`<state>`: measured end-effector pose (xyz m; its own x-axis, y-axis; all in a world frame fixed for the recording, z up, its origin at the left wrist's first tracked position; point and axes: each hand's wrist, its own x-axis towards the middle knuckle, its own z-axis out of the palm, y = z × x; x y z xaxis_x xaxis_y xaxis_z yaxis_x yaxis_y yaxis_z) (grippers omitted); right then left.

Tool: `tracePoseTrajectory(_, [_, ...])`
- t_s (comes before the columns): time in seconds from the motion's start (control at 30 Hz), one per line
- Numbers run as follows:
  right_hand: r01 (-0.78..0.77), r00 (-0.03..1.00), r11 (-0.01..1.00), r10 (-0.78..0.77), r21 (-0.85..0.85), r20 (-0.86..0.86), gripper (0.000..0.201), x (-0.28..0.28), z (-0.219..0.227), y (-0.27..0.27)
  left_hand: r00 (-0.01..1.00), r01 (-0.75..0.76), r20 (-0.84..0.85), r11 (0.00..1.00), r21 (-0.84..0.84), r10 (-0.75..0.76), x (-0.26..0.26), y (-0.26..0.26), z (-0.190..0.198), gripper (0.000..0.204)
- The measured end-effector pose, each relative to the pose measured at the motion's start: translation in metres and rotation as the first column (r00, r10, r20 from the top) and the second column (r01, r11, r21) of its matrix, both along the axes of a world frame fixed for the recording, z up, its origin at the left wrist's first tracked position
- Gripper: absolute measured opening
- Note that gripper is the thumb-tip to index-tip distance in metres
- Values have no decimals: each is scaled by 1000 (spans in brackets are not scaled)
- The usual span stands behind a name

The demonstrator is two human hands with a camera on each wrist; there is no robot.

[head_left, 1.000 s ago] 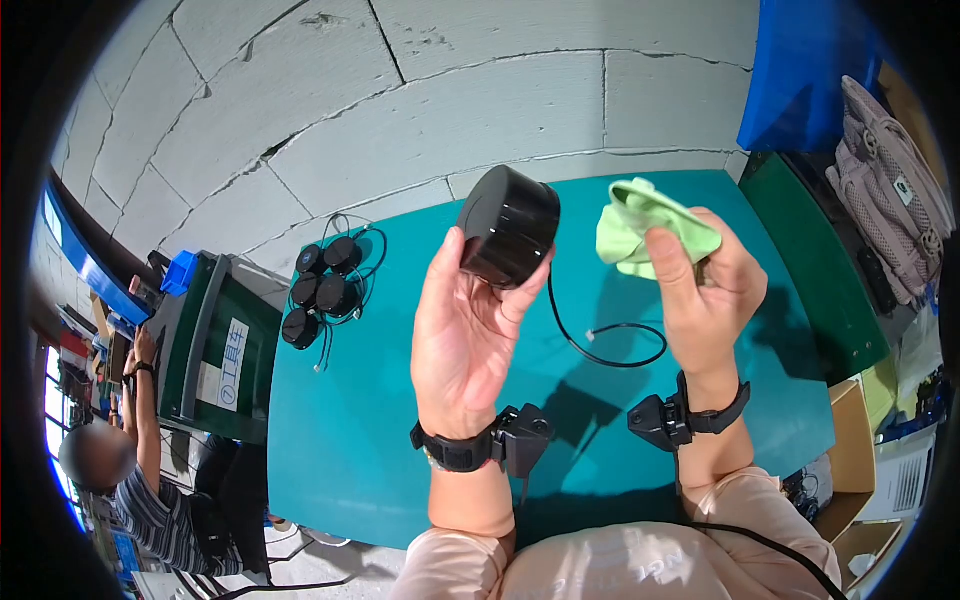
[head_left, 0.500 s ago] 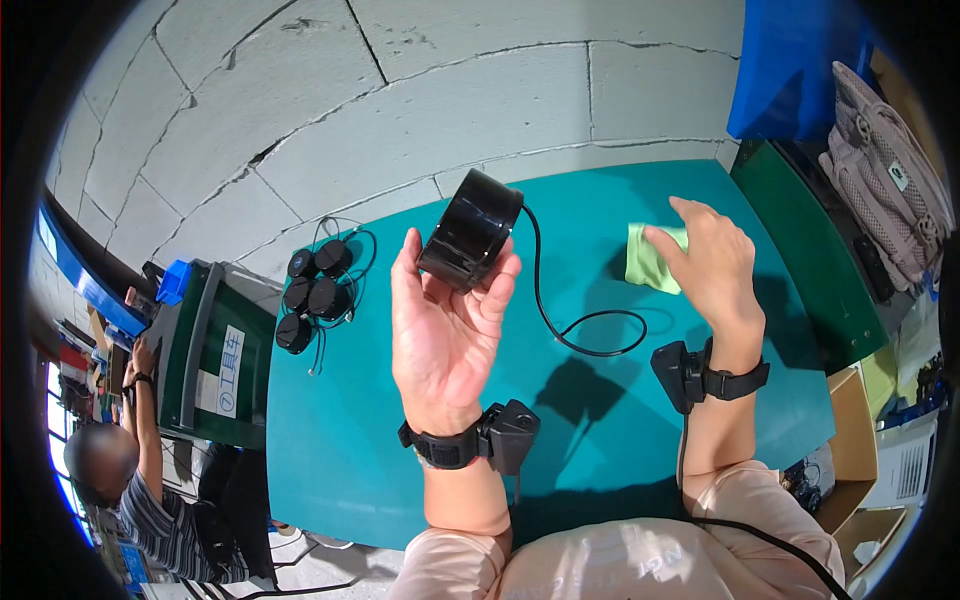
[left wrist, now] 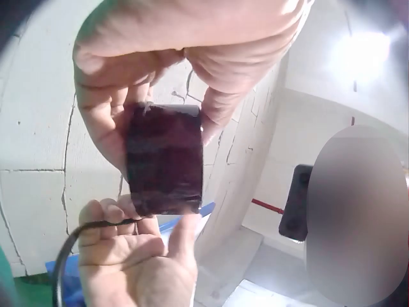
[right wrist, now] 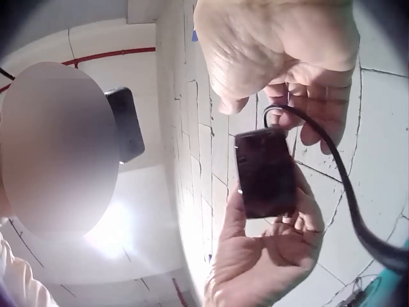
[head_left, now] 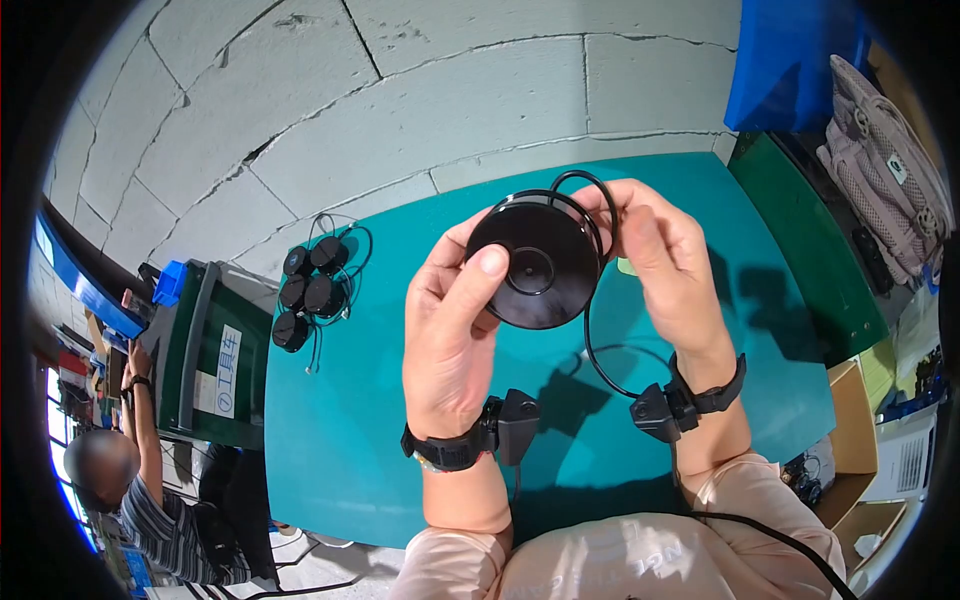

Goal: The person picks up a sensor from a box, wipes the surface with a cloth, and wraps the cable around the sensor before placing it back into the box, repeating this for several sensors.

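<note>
In the head view my left hand [head_left: 450, 330] grips a round black device [head_left: 545, 275], its thumb on the flat face with the concentric ring. My right hand [head_left: 670, 270] is at the device's right side, fingers curled by the black cable [head_left: 590, 340], which loops up from behind the device. The left wrist view shows the device [left wrist: 166, 160] side-on between both hands. In the right wrist view the cable [right wrist: 339, 163] runs past the right hand's fingertips. A bit of green cloth [head_left: 626, 266] shows behind the right hand.
Several black round devices with cables [head_left: 322, 293] lie at the left of the teal table [head_left: 350, 430]. Beyond the left edge stands a green cart [head_left: 215, 350], with a person [head_left: 175, 520] near it. Right of the table are a cardboard box [head_left: 850, 430] and a grey bag [head_left: 880, 160].
The right hand has let go of the green cloth onto the table and moved left to the device and cable. The left hand has turned the device so its flat face shows.
</note>
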<state>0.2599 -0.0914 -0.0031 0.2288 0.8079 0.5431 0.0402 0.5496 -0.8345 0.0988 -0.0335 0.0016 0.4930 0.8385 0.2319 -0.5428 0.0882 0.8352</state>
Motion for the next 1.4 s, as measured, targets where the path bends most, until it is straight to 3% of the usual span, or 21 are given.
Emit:
tracePoseTrajectory(0.07, [-74, 993, 992, 83, 100, -90, 30, -3, 3, -1, 1000, -15, -5, 1000, -5, 15, 0, 0, -1, 43])
tracePoseTrajectory(0.2, [50, 987, 998, -43, -45, 153, 43, -2, 2, -5, 1000, -5, -25, 995, 101, 7, 1, 0, 1, 52])
tracePoseTrajectory(0.27, [50, 981, 999, -50, 2, 188, 41, -5, 0, -3, 999, -7, 51, 996, 89, 2, 4, -3, 2, 51])
tracePoseTrajectory(0.33, [54, 994, 994, -44, 96, -98, 38, -15, 2, -2, 998, 17, 58, 986, 166, -27, 7, -4, -1, 49])
tracePoseTrajectory(0.4, [64, 991, 993, -53, 95, -120, 38, -17, 6, -2, 996, 42, 62, 970, 239, -58, 9, -5, -1, 47])
tracePoseTrajectory(0.47, [73, 988, 993, -60, 92, -140, 38, -19, 6, 0, 999, 19, 27, 996, 92, -21, 10, -7, 2, 39])
tracePoseTrajectory(0.57, [20, 986, 996, -6, 84, -169, 42, -20, 3, 2, 994, -88, 66, 992, 95, 82, 4, 4, -12, 29])
tracePoseTrajectory(0.63, [70, 995, 996, -66, -48, 73, 39, -15, 1, -1, 962, -183, 214, 982, 42, 170, 0, 11, -11, 25])
tracePoseTrajectory(0.67, [64, 995, 997, -61, -48, 75, 39, -11, 1, -2, 947, -219, 239, 976, -11, 215, -6, 16, -10, 30])
tracePoseTrajectory(0.77, [98, 940, 977, -28, -190, 339, 25, -1, 0, -2, 881, -262, 391, 963, -65, 266, -26, 24, -5, 37])
tracePoseTrajectory(0.8, [84, 942, 979, -17, -188, 335, 25, 2, 0, -1, 845, -278, 440, 953, -121, 303, -33, 27, -4, 37])
tracePoseTrajectory(0.87, [259, 812, 965, -204, -24, 546, 18, 10, -2, 2, 778, -310, 516, 933, -182, 359, -45, 35, -7, 37])
tracePoseTrajectory(0.9, [251, 815, 968, -199, -22, 544, 18, 16, -3, 1, 775, -318, 516, 931, -179, 364, -53, 39, -8, 37])
tracePoseTrajectory(1.0, [529, 595, 835, -492, 151, 636, 12, 41, -7, -2, 684, -311, 605, 913, -263, 407, -80, 50, -14, 38])
tracePoseTrajectory(1.07, [593, 638, 802, -523, 72, 566, 12, 46, 5, -13, 599, -283, 696, 918, -279, 396, -100, 58, -21, 38])
tracePoseTrajectory(1.13, [589, 661, 803, -542, 90, 519, 14, 52, 5, -13, 621, -318, 653, 901, -295, 433, -108, 58, -21, 37])
tracePoseTrajectory(1.2, [643, 551, 716, -678, 270, 486, 16, 57, 4, -12, 656, -292, 641, 917, -273, 399, -103, 55, -19, 35])
tracePoseTrajectory(1.27, [686, 503, 662, -732, 303, 459, 18, 54, 3, -9, 651, -268, 643, 915, -302, 403, -93, 54, -17, 30])
tracePoseTrajectory(1.33, [753, 367, 558, -796, 349, 482, 20, 52, 1, -7, 765, -93, 605, 968, -235, 220, -87, 54, -17, 26])
tracePoseTrajectory(1.37, [756, 361, 554, -797, 349, 484, 20, 53, 0, -7, 773, -106, 588, 963, -250, 238, -82, 52, -16, 25])
tracePoseTrajectory(1.4, [734, 527, 652, -723, 190, 447, 22, 54, -2, -7, 774, -96, 589, 963, -252, 231, -77, 49, -13, 25])
